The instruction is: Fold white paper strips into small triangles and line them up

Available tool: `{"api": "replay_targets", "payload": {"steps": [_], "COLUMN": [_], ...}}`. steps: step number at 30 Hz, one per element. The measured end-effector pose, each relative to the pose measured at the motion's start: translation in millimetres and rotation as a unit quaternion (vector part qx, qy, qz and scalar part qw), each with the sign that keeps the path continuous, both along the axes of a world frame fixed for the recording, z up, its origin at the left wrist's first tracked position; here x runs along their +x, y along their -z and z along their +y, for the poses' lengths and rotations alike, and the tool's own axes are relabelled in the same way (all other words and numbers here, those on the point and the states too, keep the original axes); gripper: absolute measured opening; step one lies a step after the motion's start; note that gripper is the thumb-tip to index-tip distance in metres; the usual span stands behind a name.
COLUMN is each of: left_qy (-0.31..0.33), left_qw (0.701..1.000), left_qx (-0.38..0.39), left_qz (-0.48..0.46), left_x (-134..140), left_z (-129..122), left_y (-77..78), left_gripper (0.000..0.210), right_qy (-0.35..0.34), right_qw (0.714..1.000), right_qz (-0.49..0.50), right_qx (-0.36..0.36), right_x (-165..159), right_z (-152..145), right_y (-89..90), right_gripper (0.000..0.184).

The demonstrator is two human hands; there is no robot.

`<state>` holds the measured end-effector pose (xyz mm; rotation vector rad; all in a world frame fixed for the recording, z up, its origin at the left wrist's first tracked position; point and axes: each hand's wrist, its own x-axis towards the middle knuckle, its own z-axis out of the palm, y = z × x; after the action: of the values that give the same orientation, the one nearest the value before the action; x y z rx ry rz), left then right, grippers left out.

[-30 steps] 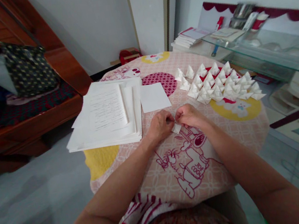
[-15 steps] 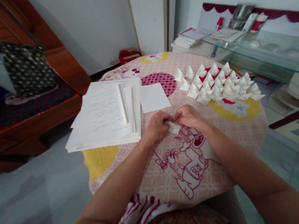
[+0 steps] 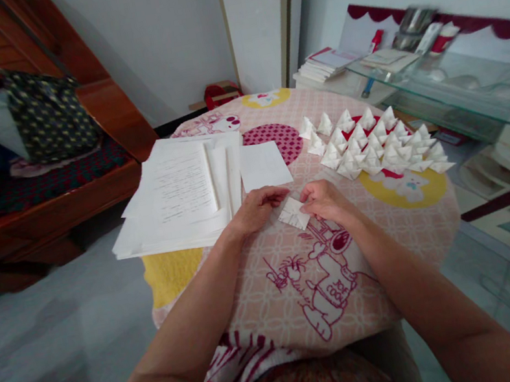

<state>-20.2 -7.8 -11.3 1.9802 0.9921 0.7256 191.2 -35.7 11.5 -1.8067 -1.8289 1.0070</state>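
A small folded square of white paper (image 3: pixel 294 214) lies between my hands over the patterned tablecloth (image 3: pixel 268 320). My right hand (image 3: pixel 324 200) pinches its right corner between thumb and fingers. Just left of it, my left hand (image 3: pixel 262 207) has its fingers stretched out flat, close to the paper's upper left edge and not gripping it. Beyond my hands lies a flat white sheet (image 3: pixel 264 165). Several rows of pointed folded paper pieces (image 3: pixel 368 143) stand at the right side of the table.
A stack of papers (image 3: pixel 171 192), the top one written on, covers the table's left side. To the right stands a glass shelf (image 3: pixel 458 86) with cups and a pile of booklets (image 3: pixel 324 65). A wooden bench (image 3: pixel 112 137) holds a dotted bag (image 3: pixel 47 116).
My left hand has let go of the folded paper and shifted slightly left, its fingers straightened. More of the paper's square face now shows, still in my right hand.
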Motion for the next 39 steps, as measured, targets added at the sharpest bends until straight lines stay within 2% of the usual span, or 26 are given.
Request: {"api": "replay_targets", "payload": {"steps": [2,6,8,10,13,16,20,23,30,35,39], "left_qy": [-0.013,0.003,-0.009,-0.021,-0.047,-0.081,-0.086,-0.079,-0.08,-0.068,-0.065], "left_qw": [0.998,0.985,0.982,0.985,0.994,0.992,0.954,0.926,0.906,0.903,0.903], "left_qx": [0.035,0.114,0.113,0.078,-0.002,-0.09,-0.208,-0.244,-0.274,-0.317,-0.322], "left_qz": [0.042,0.13,0.154,0.154,0.098,-0.016,-0.201,-0.277,-0.314,-0.281,-0.278], "left_x": [7,23,27,27,24,22,25,28,30,33,34], "left_z": [-3,-7,-7,-5,-4,-7,-15,-20,-24,-27,-28], "left_y": [-2.3,-9.0,-11.1,-11.7,-10.3,-9.9,-15.4,-20.5,-21.9,-21.0,-19.9], "left_gripper": [0.047,0.032,0.028,0.022,0.013,0.011,0.016,0.022,0.025,0.025,0.025], "right_qy": [-0.004,-0.007,-0.004,-0.003,-0.008,-0.002,0.008,-0.001,0.024,0.058,0.074], "right_qw": [1.0,1.0,0.999,0.999,1.0,0.995,0.969,0.95,0.925,0.92,0.918], "right_qz": [-0.008,-0.013,-0.022,-0.028,0.004,0.098,0.245,0.312,0.379,0.385,0.386], "right_qx": [0.013,0.018,0.023,0.03,0.03,0.0,-0.026,-0.022,0.006,0.039,0.055], "right_x": [1,0,1,3,11,17,14,8,2,-3,-7], "right_z": [0,-1,-2,-1,1,1,-2,-4,-5,-5,-6], "right_y": [1.0,-1.7,-3.7,-4.7,-3.4,-1.3,-3.2,-6.8,-1.5,3.6,2.9], "right_gripper": [0.016,0.018,0.016,0.014,0.015,0.021,0.028,0.033,0.024,0.023,0.025]}}
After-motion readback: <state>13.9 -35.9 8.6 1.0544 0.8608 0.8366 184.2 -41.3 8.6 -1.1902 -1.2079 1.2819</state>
